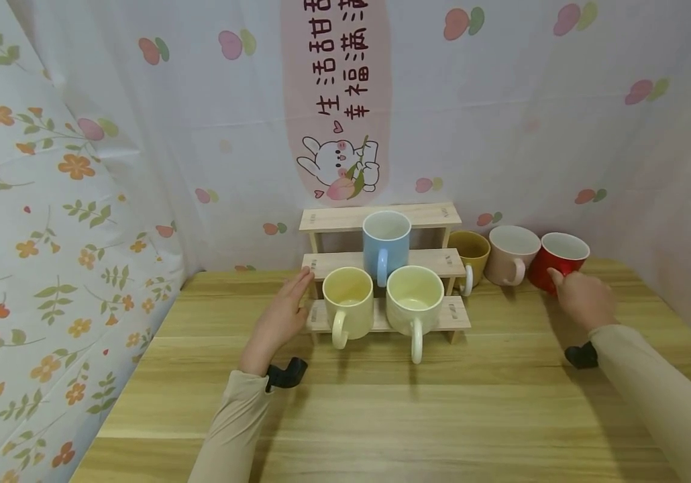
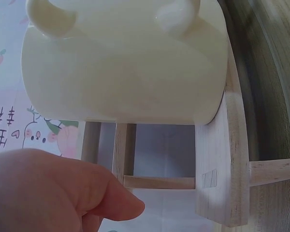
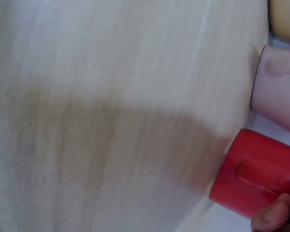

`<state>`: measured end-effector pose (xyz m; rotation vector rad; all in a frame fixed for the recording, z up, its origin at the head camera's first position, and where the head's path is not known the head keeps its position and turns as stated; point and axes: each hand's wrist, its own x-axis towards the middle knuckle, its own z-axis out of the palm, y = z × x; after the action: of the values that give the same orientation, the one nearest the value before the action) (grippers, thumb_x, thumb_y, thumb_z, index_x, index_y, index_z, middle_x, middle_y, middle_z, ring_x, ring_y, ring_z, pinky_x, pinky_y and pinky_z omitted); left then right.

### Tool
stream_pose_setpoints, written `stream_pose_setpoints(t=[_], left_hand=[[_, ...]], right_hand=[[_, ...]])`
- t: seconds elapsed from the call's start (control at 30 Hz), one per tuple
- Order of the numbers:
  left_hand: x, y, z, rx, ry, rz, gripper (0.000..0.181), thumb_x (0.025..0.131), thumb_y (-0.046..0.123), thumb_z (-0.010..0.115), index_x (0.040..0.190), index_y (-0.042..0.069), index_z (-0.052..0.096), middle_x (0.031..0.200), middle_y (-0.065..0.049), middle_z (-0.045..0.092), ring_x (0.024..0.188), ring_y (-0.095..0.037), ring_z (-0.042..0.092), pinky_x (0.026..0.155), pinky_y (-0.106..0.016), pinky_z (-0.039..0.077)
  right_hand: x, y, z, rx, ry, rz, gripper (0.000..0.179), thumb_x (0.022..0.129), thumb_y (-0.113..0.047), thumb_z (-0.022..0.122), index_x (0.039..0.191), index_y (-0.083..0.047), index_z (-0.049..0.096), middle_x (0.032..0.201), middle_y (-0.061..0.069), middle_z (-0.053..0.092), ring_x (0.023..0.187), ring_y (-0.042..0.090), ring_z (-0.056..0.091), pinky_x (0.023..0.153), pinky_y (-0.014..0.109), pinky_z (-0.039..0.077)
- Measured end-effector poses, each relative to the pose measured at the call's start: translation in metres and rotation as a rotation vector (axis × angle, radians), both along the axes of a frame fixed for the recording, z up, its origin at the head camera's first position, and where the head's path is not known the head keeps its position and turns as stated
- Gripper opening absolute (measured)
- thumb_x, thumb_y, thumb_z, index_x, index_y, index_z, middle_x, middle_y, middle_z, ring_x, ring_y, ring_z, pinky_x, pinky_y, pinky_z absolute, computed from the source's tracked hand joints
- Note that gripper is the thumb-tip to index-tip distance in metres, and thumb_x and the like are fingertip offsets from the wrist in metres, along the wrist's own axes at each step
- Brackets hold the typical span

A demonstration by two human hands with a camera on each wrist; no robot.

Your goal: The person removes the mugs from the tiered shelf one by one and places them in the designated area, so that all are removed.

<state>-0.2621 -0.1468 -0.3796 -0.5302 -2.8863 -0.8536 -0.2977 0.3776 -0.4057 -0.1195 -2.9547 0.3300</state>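
At the right, my right hand (image 1: 587, 297) pinches the handle of a red mug (image 1: 541, 268) with a white inside. The mug stands on the table; its handle is partly hidden by the fingers (image 3: 270, 217) in the right wrist view. My left hand (image 1: 279, 318) reaches along the left end of a three-step wooden rack (image 1: 336, 266), fingers extended, fingertips at the middle step. In the left wrist view, its thumb (image 2: 118, 205) shows near the rack's frame, beneath a pale yellow mug (image 2: 121, 82). Whether the hand presses the rack, I cannot tell.
A blue mug (image 1: 382, 248) stands on the middle step. On the lowest step sit the pale yellow mug and a cream mug (image 1: 406, 315), handles forward. Between rack and red mug are a mustard mug (image 1: 472, 251) and a pink mug (image 1: 505, 258). A patterned curtain (image 1: 231, 134) hangs behind.
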Motion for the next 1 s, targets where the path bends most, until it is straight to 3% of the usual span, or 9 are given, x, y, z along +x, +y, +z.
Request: stream_pose_setpoints(t=[0.3, 0.53, 0.83, 1.0], left_hand=[[0.001, -0.001, 0.001, 0.009, 0.014, -0.004, 0.065, 0.084, -0.006, 0.051, 0.147, 0.000, 0.034, 0.156, -0.014, 0.026, 0.143, -0.036, 0.026, 0.117, -0.049, 0.020], [0.000, -0.001, 0.001, 0.014, 0.024, -0.013, 0.065, 0.084, -0.007, 0.052, 0.147, -0.001, 0.033, 0.156, -0.015, 0.026, 0.142, -0.036, 0.026, 0.117, -0.049, 0.021], [0.000, 0.000, 0.000, 0.008, 0.019, -0.005, 0.065, 0.085, -0.006, 0.052, 0.147, 0.000, 0.034, 0.156, -0.014, 0.026, 0.142, -0.038, 0.026, 0.116, -0.051, 0.022], [0.001, 0.000, 0.001, 0.006, 0.002, 0.000, 0.065, 0.085, -0.004, 0.052, 0.148, 0.001, 0.033, 0.157, -0.012, 0.025, 0.143, -0.037, 0.025, 0.116, -0.051, 0.023]], right_hand=[[-0.007, -0.003, 0.003, -0.005, -0.060, -0.020, 0.057, 0.103, -0.029, 0.034, 0.064, 0.008, 0.054, 0.069, 0.035, 0.057, 0.066, 0.056, 0.055, 0.058, 0.061, 0.045], [-0.008, -0.001, 0.002, 0.004, -0.020, -0.003, 0.052, 0.102, -0.025, 0.040, 0.073, 0.015, 0.056, 0.075, 0.038, 0.056, 0.072, 0.059, 0.055, 0.062, 0.065, 0.045], [0.002, -0.001, 0.019, -0.040, -0.241, -0.039, 0.064, 0.100, -0.042, 0.033, 0.085, 0.014, 0.058, 0.093, 0.043, 0.055, 0.080, 0.056, 0.056, 0.059, 0.056, 0.047], [0.008, -0.006, 0.028, -0.053, -0.287, -0.027, 0.049, 0.097, -0.036, 0.036, 0.070, 0.000, 0.056, 0.079, 0.030, 0.058, 0.074, 0.047, 0.057, 0.052, 0.046, 0.045]])
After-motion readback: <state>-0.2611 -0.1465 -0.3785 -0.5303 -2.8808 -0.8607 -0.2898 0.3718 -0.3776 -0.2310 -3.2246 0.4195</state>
